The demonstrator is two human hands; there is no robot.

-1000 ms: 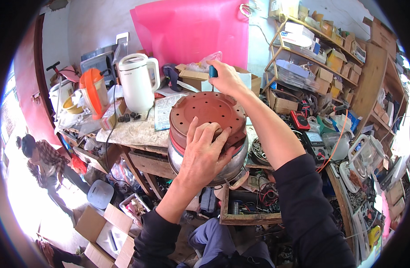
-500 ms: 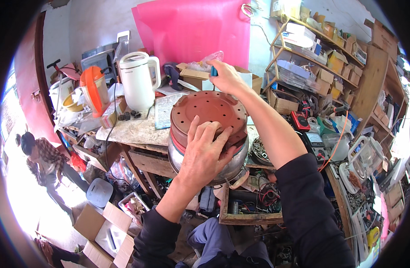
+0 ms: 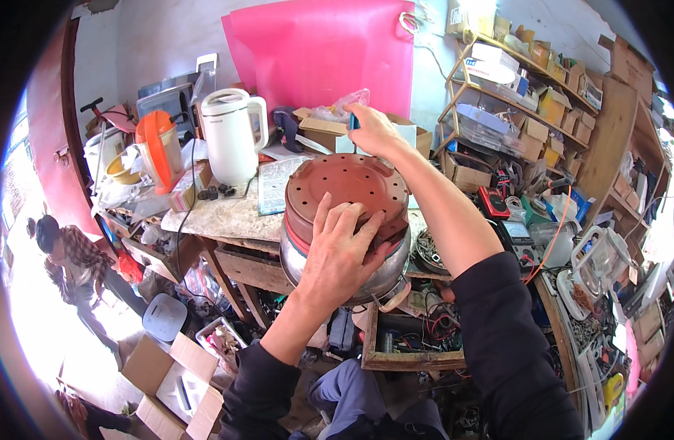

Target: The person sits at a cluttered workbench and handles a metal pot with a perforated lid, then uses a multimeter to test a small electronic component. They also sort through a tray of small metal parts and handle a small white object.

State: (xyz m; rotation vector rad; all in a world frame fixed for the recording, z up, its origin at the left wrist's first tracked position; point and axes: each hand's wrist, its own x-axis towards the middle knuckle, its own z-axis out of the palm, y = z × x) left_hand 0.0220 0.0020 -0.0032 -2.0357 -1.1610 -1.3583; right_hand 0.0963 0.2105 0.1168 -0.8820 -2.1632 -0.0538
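Note:
A rusty-red round plate with holes (image 3: 343,183) sits on a silver metal vessel (image 3: 297,260) at the bench's front edge. My left hand (image 3: 346,246) rests on its near right part with fingers bent, gripping the rim. My right hand (image 3: 375,130) is above the plate's far side, closed on the teal handle of a screwdriver (image 3: 355,122), whose shaft points down to the plate's back rim.
On the bench (image 3: 198,218) stand a white jug appliance (image 3: 229,147) and an orange one (image 3: 159,150). Cluttered shelves (image 3: 528,81) and a red meter (image 3: 492,202) are right. A wooden drawer of wires (image 3: 414,358) is below. A person (image 3: 80,271) bends at left; an open carton (image 3: 148,367) lies low.
The plate, my right hand and the screwdriver appear slightly lower and further right in the picture, along with the background. My grip on both looks the same.

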